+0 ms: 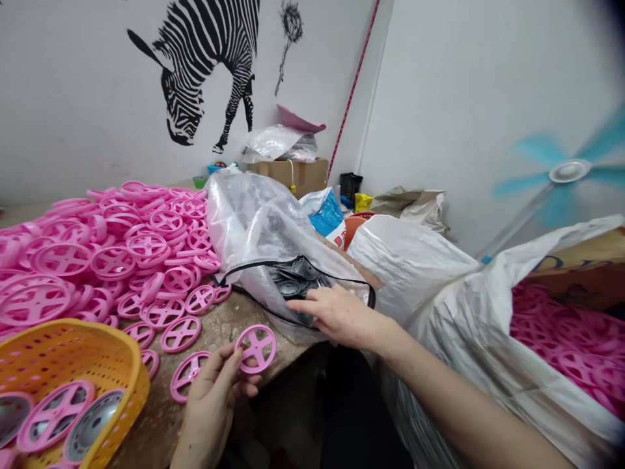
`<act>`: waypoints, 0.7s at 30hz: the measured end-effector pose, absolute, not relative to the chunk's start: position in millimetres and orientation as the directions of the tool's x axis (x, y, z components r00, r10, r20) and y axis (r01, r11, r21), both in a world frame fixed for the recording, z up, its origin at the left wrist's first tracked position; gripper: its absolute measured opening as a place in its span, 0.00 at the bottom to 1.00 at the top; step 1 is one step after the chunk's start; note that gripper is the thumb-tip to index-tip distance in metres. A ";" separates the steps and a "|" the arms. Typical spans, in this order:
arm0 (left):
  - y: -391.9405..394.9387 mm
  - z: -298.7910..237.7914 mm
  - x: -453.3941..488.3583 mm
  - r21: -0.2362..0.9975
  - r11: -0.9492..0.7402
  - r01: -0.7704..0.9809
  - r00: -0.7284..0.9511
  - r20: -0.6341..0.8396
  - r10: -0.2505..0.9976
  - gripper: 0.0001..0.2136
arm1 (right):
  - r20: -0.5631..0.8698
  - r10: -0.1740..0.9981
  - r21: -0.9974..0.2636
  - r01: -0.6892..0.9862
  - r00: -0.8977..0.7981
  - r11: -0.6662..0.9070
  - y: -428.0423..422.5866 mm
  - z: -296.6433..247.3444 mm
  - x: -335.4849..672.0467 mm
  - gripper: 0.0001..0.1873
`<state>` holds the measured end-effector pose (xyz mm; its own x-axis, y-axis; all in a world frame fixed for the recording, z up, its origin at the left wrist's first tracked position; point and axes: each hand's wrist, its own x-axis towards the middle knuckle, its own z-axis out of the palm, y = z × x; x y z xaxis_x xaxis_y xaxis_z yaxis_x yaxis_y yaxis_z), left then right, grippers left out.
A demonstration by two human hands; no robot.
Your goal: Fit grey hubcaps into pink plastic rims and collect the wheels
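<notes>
My left hand (pixel 219 391) pinches a pink spoked wheel (pixel 256 350) by its rim, just over the table's front edge. My right hand (pixel 336 316) is at the mouth of a clear plastic bag (pixel 254 221) with a black edge; its index finger points left and nothing shows in its grip, though the lower fingers are partly hidden. Inside the bag lie dark grey discs (pixel 293 277). A large heap of pink wheels (pixel 117 254) covers the left of the table, with several loose ones near my left hand.
A yellow perforated basket (pixel 131 365) at lower left holds pink wheels and grey discs. White sacks (pixel 439 312) stand to the right, one open on more pink wheels (pixel 566 345). A blue fan (pixel 569 170) spins at far right. A cardboard box (pixel 310 174) sits at the back.
</notes>
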<state>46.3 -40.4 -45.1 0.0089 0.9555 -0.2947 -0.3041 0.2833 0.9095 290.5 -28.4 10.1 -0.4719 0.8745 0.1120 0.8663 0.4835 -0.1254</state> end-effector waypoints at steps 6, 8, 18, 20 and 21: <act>-43.1 -44.7 46.4 0.912 0.261 -0.316 0.007 -0.273 0.962 0.24 | 0.071 0.886 -0.087 0.883 -0.457 0.462 -33.6 -1.9 282.5 0.29; -43.0 -44.5 47.1 0.916 0.255 -0.311 0.011 -0.264 0.964 0.24 | 0.092 0.890 -0.060 0.889 -0.448 0.454 -31.9 -4.9 278.9 0.26; -43.7 -41.2 50.7 0.922 0.252 -0.292 -0.009 -0.267 0.964 0.22 | 0.236 0.922 -0.402 0.833 -0.307 0.380 -28.9 -31.4 291.5 0.23; -44.1 -41.3 51.6 0.926 0.244 -0.288 -0.018 -0.260 0.965 0.22 | 0.269 0.919 -0.470 0.793 -0.289 0.387 -28.0 -36.4 296.0 0.22; -44.4 -41.3 51.9 0.928 0.241 -0.285 -0.017 -0.256 0.966 0.22 | 0.274 0.917 -0.489 0.779 -0.289 0.392 -27.8 -38.4 297.6 0.20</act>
